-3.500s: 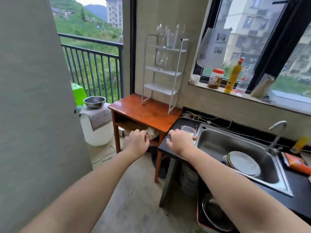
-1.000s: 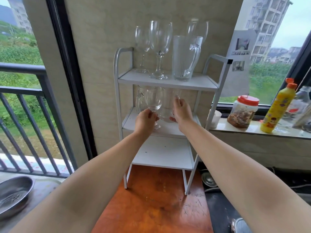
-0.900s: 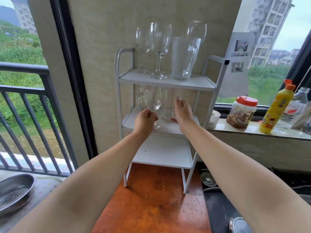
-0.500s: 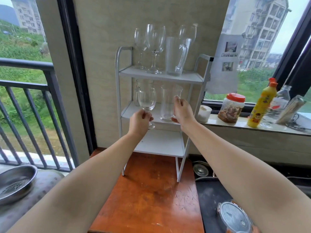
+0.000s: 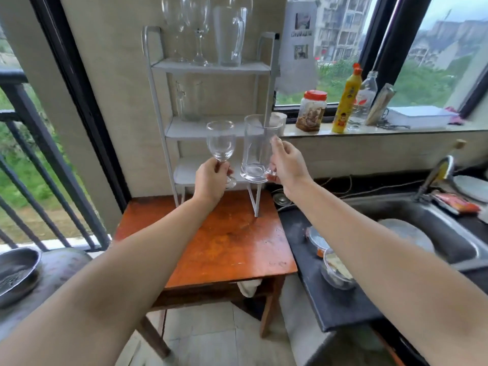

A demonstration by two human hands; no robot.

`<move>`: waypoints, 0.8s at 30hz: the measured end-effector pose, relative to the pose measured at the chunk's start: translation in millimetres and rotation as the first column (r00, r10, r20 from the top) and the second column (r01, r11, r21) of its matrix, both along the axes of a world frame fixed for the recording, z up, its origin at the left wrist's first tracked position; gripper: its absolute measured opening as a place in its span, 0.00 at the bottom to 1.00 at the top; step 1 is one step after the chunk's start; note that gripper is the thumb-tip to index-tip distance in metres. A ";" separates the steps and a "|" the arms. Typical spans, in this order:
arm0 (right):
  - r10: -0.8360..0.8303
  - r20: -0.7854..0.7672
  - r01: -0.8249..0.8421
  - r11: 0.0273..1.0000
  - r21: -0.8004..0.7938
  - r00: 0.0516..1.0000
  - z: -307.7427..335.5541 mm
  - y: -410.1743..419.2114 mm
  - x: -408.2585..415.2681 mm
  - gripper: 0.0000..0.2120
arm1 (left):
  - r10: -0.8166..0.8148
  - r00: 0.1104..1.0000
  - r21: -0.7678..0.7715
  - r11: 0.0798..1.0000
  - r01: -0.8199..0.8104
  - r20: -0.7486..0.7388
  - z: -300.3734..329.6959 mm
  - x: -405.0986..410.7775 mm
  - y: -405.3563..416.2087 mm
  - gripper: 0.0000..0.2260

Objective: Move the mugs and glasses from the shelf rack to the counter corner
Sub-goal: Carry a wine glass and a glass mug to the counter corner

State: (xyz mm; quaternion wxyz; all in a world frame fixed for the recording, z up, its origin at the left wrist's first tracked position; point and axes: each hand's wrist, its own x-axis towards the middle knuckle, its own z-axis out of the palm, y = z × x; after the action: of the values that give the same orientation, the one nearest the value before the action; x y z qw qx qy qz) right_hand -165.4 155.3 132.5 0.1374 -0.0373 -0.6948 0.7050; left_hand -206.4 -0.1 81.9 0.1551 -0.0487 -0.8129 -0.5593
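Holding one glass in each hand, both lifted clear of the white shelf rack at frame centre, out in front of its middle and lower tiers.

Left to right:
- metal bowl, one, lower left edge.
- left hand: fingers curled round the stem of a wine glass. Clear, small rounded bowl, upright, foot poking out below the fingers.
- right hand: fingers wrapped on the handle of a glass mug. Tall, clear, thick base, empty, roughly upright, just beside the wine glass, not touching as far as I can tell.
- rack top tier: two stemmed glasses plus one tall handled mug; tops cropped by the frame, something may sit behind the mug, cannot tell.
- middle tier: one clear mug at the back.
- bottom tier: bare where visible.
- rack stands on an orange wooden table.
- windowsill, right of centre: one red-lidded jar, one yellow bottle, one clear bottle.
- black counter and steel sink at right; counter corner carries two lidded containers.
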 end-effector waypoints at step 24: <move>-0.847 0.213 0.857 0.511 0.072 0.487 -108.1 358.8 436.3 0.23 | -0.849 0.487 -0.011 0.495 0.869 0.207 -86.5 308.8 440.2 0.09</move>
State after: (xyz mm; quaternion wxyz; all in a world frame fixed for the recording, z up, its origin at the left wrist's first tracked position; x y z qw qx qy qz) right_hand 270.9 514.1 24.4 0.3886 -0.4567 -0.5804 0.5509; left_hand 102.4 440.0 -4.5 -0.2194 -0.4076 -0.7204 -0.5165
